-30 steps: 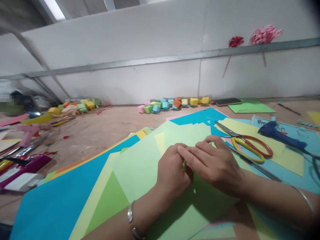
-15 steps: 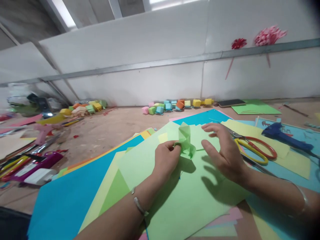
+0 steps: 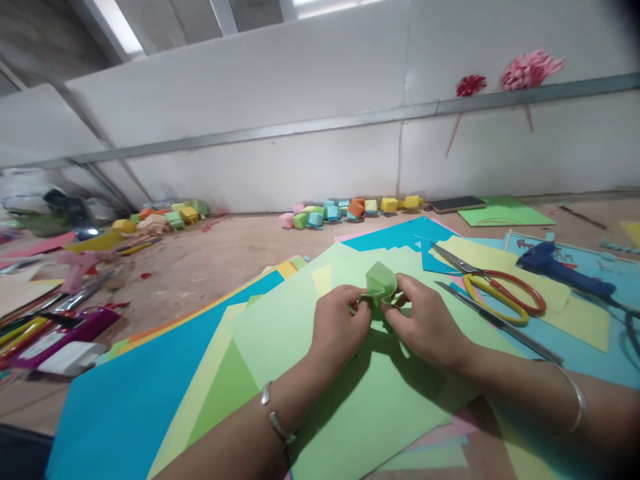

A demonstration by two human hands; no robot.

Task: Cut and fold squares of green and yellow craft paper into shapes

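A small folded piece of green paper point(image 3: 381, 280) is held up between both hands, above a large light green sheet point(image 3: 350, 413). My left hand point(image 3: 343, 323) is closed, its thumb and fingers pinching the paper's left side. On the opposite side, my right hand point(image 3: 425, 320) also grips it between thumb and fingertips. The lower part of the folded paper is partly hidden by the fingers. To the right of my right hand lie scissors point(image 3: 500, 287) with red and yellow handles and a slim grey craft knife point(image 3: 510, 327).
Blue paper point(image 3: 135, 393) and other coloured sheets spread beneath. A blue glue gun point(image 3: 565, 270) lies at right. Small paper cubes point(image 3: 333, 212) line the wall, near a dark phone point(image 3: 457, 204). At left are a pink glue gun point(image 3: 77, 267) and a white adapter point(image 3: 73, 357).
My right hand, open and apart before, has moved left and closed on the folded green paper. My left hand keeps its pinch. The paper now looks more compact.
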